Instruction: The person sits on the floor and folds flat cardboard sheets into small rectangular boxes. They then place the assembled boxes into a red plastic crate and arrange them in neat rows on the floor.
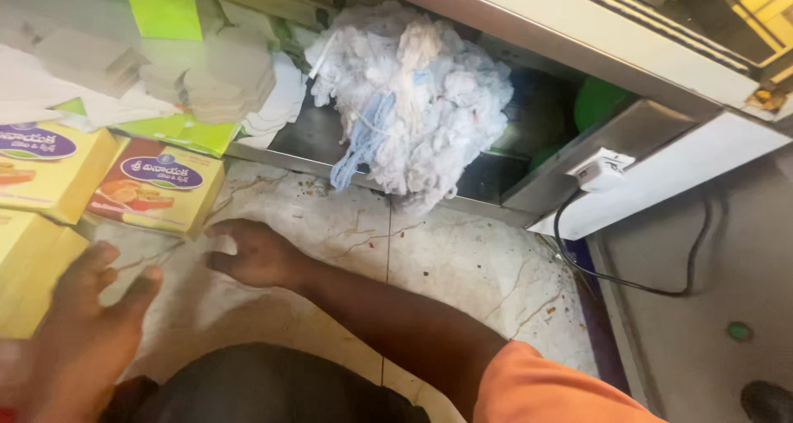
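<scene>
While my right hand (252, 254) rests palm-down on the pale marble floor (462, 266), its fingers are loosely curled and it has hold of nothing; its fingertips lie just beside the nearest yellow carton (157, 187), a flat box with a purple oval label and a picture of food, which lies tilted on the floor at my left. My left hand (83, 332) hovers lower in the view, blurred, fingers spread wide and empty, close to another plain yellow box (25, 274) at the left edge. A third yellow carton (49, 163) with the same purple label sits behind that one. Farther back lie stacks of flat white card pieces (223, 80) and green-and-white cartons (165, 10). To the right of these, a big wad of white cotton waste (421, 101) with some blue threads sits on a steel shelf (306, 138) under a counter. A white plug socket (601, 168) is fixed to the steel panel at right, with a black cable (628, 282) looping down from it. My orange sleeve (545, 390) shows at the bottom.
</scene>
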